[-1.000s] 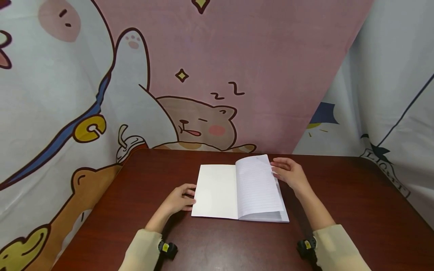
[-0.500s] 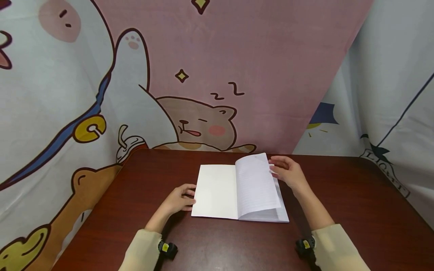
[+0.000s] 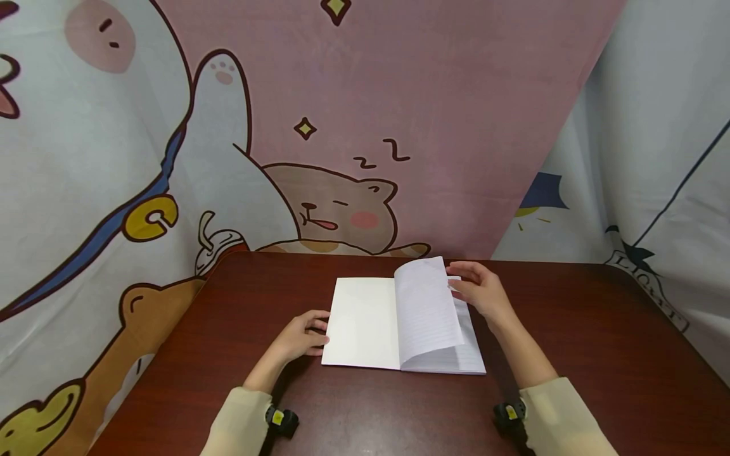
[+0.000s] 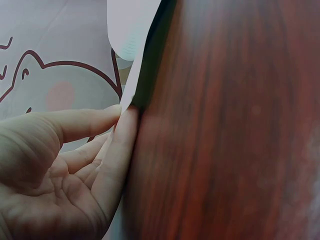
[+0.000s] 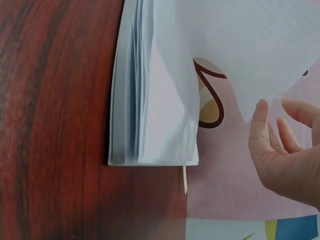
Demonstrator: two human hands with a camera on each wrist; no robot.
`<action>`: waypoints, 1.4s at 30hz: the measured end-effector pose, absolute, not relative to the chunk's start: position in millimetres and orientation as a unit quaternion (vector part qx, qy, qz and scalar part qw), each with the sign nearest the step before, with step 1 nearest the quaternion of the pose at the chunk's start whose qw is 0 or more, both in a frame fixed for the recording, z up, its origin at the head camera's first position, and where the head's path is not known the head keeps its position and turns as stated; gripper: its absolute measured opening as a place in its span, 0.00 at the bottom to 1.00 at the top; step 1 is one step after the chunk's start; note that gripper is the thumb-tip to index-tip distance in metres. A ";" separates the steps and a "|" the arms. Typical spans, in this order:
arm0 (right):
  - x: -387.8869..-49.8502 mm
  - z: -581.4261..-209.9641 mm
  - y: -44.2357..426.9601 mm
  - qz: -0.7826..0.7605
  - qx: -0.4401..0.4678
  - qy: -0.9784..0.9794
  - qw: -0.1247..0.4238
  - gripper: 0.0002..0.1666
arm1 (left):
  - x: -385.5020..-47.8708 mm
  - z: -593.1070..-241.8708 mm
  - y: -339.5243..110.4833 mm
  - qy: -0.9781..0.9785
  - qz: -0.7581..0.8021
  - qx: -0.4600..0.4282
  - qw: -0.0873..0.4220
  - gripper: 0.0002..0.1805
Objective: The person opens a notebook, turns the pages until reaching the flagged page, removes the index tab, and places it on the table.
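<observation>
Pinched btwn L hand's point(image 3: 299, 334) fingertips: notebook cover point(image 3: 362, 323) edge, clear only in L-wrist view; lifted pg point(image 3: 424, 310) touched by R hand point(image 5: 287, 157), tips apart, pinch unclear.

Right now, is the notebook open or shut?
The notebook is open: plain left side spread, a lined page raised at right.

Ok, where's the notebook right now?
In the head view, the notebook lies open on the table, lower half, just right of centre, between the left hand and the right hand.

A glossy reddish-brown table point(image 3: 365, 415) spans the head view's lower half; an open notebook point(image 3: 393, 326) lies on it, right of centre.
</observation>
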State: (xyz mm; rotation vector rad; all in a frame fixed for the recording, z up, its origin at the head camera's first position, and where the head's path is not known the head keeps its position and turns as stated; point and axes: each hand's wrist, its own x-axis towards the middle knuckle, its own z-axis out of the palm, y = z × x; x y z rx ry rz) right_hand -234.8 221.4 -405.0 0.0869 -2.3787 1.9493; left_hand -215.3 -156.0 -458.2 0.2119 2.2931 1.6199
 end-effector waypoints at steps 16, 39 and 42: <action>-233.3 -403.6 208.7 0.652 0.040 -0.757 0.028 0.26 | -214.3 -459.3 -157.4 0.797 0.576 0.077 0.164 0.30; -235.5 -407.1 189.7 0.663 0.062 -0.746 0.008 0.25 | -215.6 -463.1 -158.3 0.797 0.578 0.078 0.160 0.29; -235.6 -407.5 186.9 0.658 0.061 -0.751 0.007 0.25 | -216.0 -463.1 -158.2 0.794 0.581 0.078 0.163 0.29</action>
